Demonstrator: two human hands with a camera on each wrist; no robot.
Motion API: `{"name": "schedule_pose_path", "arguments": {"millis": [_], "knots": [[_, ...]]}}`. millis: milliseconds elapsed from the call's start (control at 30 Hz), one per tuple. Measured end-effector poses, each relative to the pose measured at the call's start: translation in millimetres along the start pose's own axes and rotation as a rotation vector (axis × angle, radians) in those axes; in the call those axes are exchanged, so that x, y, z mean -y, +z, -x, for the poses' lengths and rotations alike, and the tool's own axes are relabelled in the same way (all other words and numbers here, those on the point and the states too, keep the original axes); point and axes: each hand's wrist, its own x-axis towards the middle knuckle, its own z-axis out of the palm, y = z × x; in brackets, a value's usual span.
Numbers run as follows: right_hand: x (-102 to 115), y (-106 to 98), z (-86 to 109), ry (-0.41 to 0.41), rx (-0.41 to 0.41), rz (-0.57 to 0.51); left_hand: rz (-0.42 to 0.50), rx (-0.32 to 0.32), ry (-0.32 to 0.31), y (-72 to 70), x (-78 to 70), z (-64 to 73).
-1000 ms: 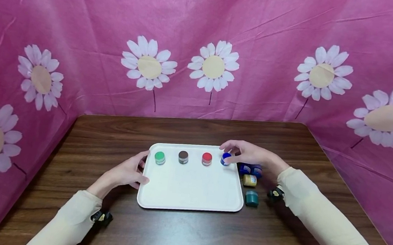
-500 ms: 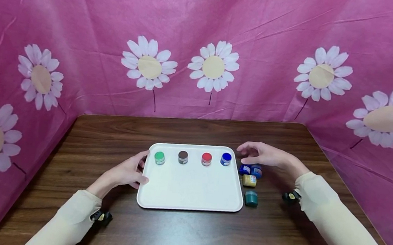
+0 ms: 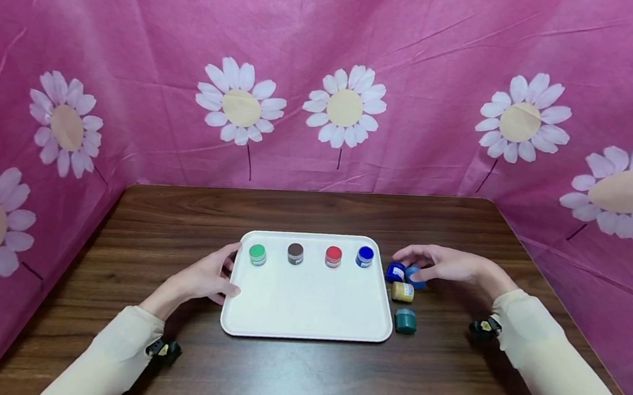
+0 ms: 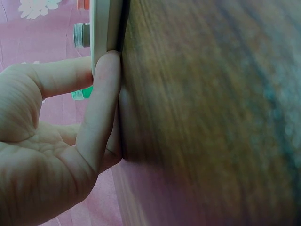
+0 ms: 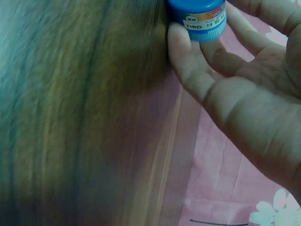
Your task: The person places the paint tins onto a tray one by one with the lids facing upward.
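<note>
White rectangular tray [image 3: 306, 308]: my left hand [image 3: 203, 275] pinches its left rim | my right hand [image 3: 447, 264] has left the dark-blue lidded jar [image 3: 365, 257] (fourth in the far row; placed, I'd say), now curls round a light-blue lidded plastic jar [image 5: 202, 19] right of the tray

8 jars [image 3: 333, 257], 1 tray [image 3: 306, 301], 2 hands [image 3: 203, 275] [image 3: 447, 264], 1 tbl [image 3: 287, 385], 6 flwrs [image 3: 241, 109]

Dark wood-grain table [image 3: 287, 379]; pink cloth [image 3: 333, 21] behind and at both sides, white flowers [image 3: 345, 108] across it.
</note>
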Motion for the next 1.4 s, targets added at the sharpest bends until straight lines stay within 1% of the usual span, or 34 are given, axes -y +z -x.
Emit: {"name": "schedule_pose_path", "arguments": {"millis": [200,333,400,533,833,1100,1267,1400], "knots": [[-5,-3,7.7,0.011,0.048,-0.021,-0.002,-0.004,0.001,0.1,0.0,0.5],[-6,-4,12.4,0.014,0.086,-0.059,-0.005,-0.005,0.003,0.4,-0.4,0.8],[-8,-3,12.9,0.013,0.091,-0.07,-0.003,-0.006,0.002,0.5,-0.3,0.8],[-9,-2,11.9,0.02,0.076,-0.062,0.001,-0.006,0.001,0.5,0.2,0.4],[-10,0,7.6,0.015,0.027,0.017,0.005,-0.003,0.009,0.4,1.1,0.6],[-9,-1,6.3,0.055,-0.001,-0.053,0.007,-0.004,0.015,-0.3,-1.1,1.1],[-5,-4,5.7,0.047,0.0,-0.049,0.006,-0.006,0.013,0.2,-0.2,1.2],[0,-8,6.3,0.036,-0.005,-0.087,0.001,-0.008,0.013,-0.1,0.8,1.0]]}}
